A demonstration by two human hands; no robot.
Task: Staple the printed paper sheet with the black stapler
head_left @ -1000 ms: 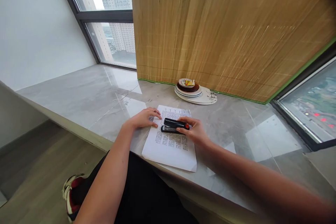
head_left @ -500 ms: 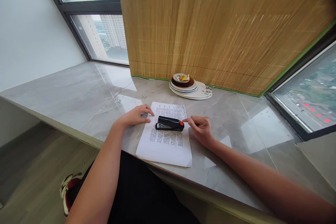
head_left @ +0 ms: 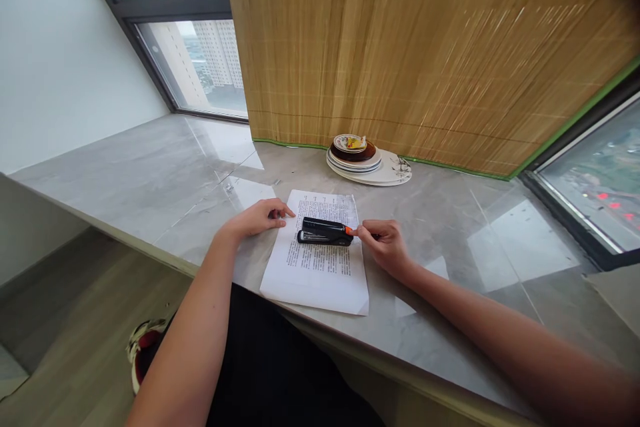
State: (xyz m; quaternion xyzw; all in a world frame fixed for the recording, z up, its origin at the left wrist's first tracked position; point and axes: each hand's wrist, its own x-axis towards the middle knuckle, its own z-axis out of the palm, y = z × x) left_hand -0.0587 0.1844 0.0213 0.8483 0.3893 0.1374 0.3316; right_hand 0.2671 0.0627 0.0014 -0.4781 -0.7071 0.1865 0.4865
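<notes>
A black stapler with an orange end lies across a printed sheet of paper on the grey marble ledge. My right hand is at the stapler's right end, its index finger touching the orange part and the other fingers curled in. My left hand rests at the paper's left edge, fingers bent and slightly apart, holding nothing; its fingertips are short of the stapler.
Behind the paper, stacked plates with a small yellow item on top stand on an oval white plate. A bamboo blind hangs behind them. The ledge's front edge runs just below the paper.
My right index finger has moved onto the stapler's orange end. My left thumb has drawn in closer to the fingers. The view has shifted slightly.
</notes>
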